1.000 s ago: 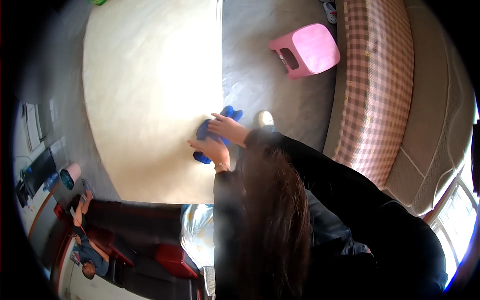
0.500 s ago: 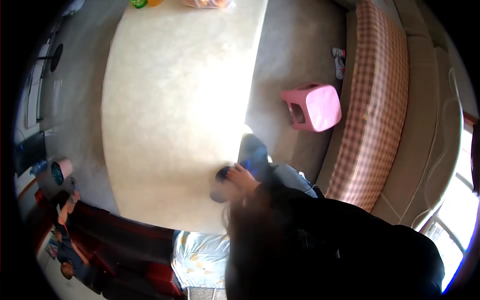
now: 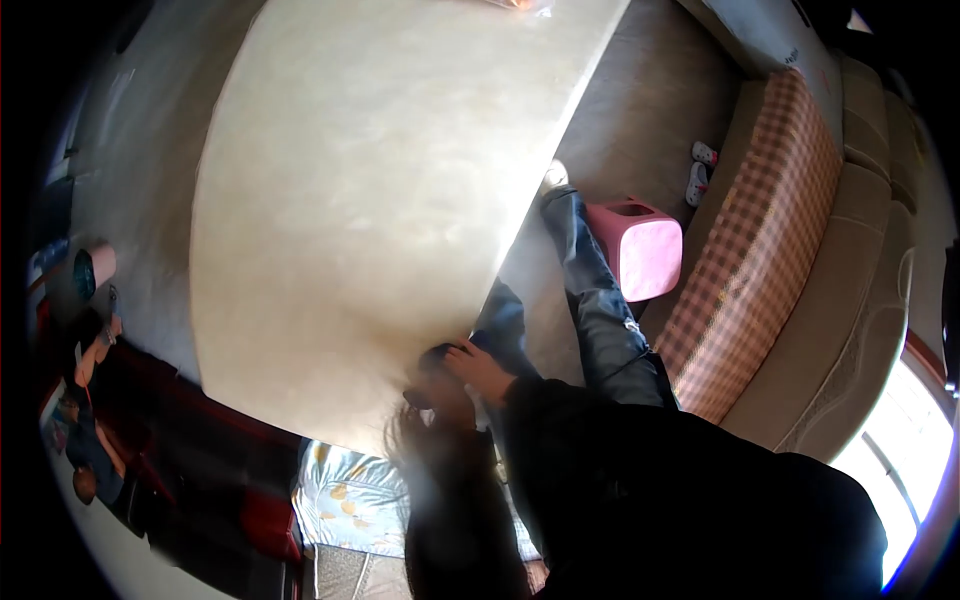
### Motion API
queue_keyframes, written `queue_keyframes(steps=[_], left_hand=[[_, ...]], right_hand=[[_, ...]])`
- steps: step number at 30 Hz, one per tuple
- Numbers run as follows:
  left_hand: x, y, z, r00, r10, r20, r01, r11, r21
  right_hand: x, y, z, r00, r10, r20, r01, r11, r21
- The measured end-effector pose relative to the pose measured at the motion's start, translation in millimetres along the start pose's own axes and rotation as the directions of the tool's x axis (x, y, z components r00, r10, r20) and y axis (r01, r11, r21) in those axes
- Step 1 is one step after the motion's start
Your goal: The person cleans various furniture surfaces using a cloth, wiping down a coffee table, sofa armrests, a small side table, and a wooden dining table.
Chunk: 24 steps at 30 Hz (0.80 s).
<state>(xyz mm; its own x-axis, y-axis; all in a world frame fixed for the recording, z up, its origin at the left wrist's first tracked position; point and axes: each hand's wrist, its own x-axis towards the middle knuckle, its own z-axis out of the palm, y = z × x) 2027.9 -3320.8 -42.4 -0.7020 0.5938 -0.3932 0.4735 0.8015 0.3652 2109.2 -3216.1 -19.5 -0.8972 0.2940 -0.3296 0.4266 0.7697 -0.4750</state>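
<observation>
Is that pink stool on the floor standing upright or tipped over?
Upright. The pink stool shows its flat seat uppermost, toward the camera looking down, with the side below it also showing.

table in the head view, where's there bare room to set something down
The table looks bare across its broad middle, from the plastic bag at the picture's top down toward the lower-right corner, and out to the picture-left edge. That lower-right corner is crowded: right hand, blurred left hand and a dark item.
</observation>
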Motion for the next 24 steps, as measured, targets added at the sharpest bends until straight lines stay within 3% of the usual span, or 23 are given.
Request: queue_keyframes(steps=[2, 4, 6, 7, 8, 9, 11, 12, 15, 17, 20, 22, 24], left_hand=[[9, -8, 18, 0.963, -0.240, -0.126, 0.173, 0.903, -0.394], [12, 14, 11, 0.962, -0.266, -0.058, 0.239, 0.928, -0.285], [20, 40, 25, 0.956, -0.292, 0.012, 0.290, 0.941, -0.173], [28, 47, 38, 0.987, -0.139, -0.078, 0.145, 0.986, 0.084], [35, 55, 52, 0.992, 0.043, -0.120, 0.001, 0.939, 0.345], [47, 73, 66, 0.973, -0.023, -0.229, 0.065, 0.982, 0.177], [84, 193, 40, 0.992, 0.016, -0.122, 0.014, 0.972, 0.236], [108, 245, 34, 0.992, 0.017, -0.125, -0.017, 1.000, 0.003], [183, 353, 54, 0.960, 0.202, -0.196, -0.226, 0.968, -0.110], [234, 411, 78, 0.900, 0.391, -0.193, -0.390, 0.920, 0.043], [283, 496, 112, 0.808, 0.551, -0.208, -0.553, 0.832, 0.054], [287, 554, 113, 0.867, 0.493, -0.072, -0.479, 0.864, 0.153], [287, 581, 126, 0.852, 0.522, -0.030, -0.498, 0.828, 0.257]], right_hand=[[3, 20, -13, 0.994, -0.092, 0.054, 0.093, 0.996, -0.011], [7, 43, -19, 0.976, -0.200, 0.088, 0.216, 0.945, -0.248], [17, 81, -27, 0.972, -0.232, 0.018, 0.230, 0.942, -0.245], [24, 98, -37, 0.970, -0.239, -0.051, 0.220, 0.944, -0.245], [29, 120, -47, 0.972, -0.228, -0.054, 0.210, 0.950, -0.229], [38, 148, -67, 0.979, -0.182, -0.086, 0.168, 0.973, -0.156], [49, 210, -103, 0.988, -0.099, -0.122, 0.089, 0.992, -0.091], [53, 242, -121, 0.989, -0.066, -0.131, 0.053, 0.993, -0.103], [49, 346, -190, 0.980, 0.049, -0.193, -0.112, 0.937, -0.330], [47, 419, -224, 0.965, 0.147, -0.218, -0.228, 0.880, -0.416], [40, 515, -280, 0.931, 0.283, -0.229, -0.361, 0.798, -0.482], [36, 563, -302, 0.885, 0.376, -0.274, -0.465, 0.738, -0.490], [29, 588, -322, 0.842, 0.428, -0.328, -0.537, 0.720, -0.440]])
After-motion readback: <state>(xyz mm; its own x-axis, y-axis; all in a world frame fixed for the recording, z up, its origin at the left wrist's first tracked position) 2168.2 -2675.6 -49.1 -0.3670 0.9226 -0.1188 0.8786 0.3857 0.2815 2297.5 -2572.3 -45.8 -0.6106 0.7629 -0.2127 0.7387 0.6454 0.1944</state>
